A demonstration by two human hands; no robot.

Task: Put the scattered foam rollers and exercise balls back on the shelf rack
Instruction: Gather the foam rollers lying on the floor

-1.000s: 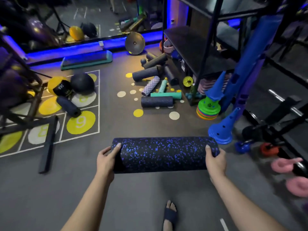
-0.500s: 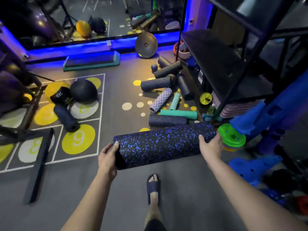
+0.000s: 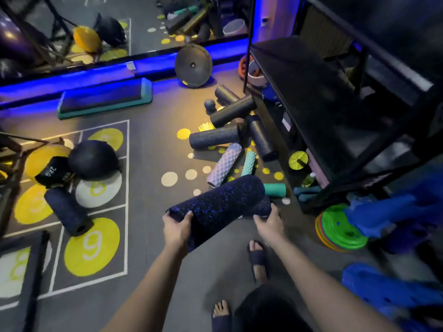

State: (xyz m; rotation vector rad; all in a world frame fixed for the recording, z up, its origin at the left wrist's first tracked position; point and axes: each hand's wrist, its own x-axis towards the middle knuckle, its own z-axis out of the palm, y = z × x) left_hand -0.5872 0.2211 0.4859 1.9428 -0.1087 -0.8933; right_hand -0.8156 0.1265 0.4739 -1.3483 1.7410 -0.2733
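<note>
two hands grip. left hand fingers curl round the speckled roller at its near end. right hand fingers clasp dark foam beside it, which roller unclear.

dim, blue glow, blurred edges

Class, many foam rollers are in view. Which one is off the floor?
The blue-speckled black roller, gripped by the left hand and right hand; all the others lie on the floor.
</note>
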